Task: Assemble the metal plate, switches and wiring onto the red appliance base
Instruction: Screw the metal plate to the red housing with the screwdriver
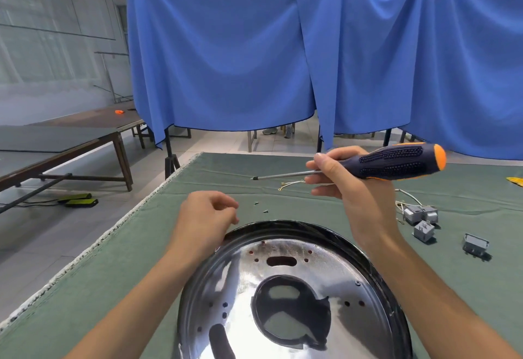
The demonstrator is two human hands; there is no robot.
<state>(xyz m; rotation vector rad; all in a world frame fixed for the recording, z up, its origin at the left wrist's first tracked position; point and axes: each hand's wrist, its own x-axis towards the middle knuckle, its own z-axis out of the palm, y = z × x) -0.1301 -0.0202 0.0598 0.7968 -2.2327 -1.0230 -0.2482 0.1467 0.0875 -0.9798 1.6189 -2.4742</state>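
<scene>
Metal plate (297,288) sits seated in the dark base rim on my counter (141,245). My right hand (348,188) clenches the screwdriver (396,163), raised ready; left hand (206,217) hovers loosely curled, holding nothing I can see, near two loose screws (261,207). Switches (421,218) wait rightward.

My right hand (356,188) grips a screwdriver (396,161) held level above the green tabletop (135,259), tip pointing left. My left hand (205,217), fingers loosely curled, rests at the rim of the metal plate (235,279). I see grey switches (421,218) with wiring (407,195) lying to the right, and two small screws (261,207) beyond the plate.
</scene>
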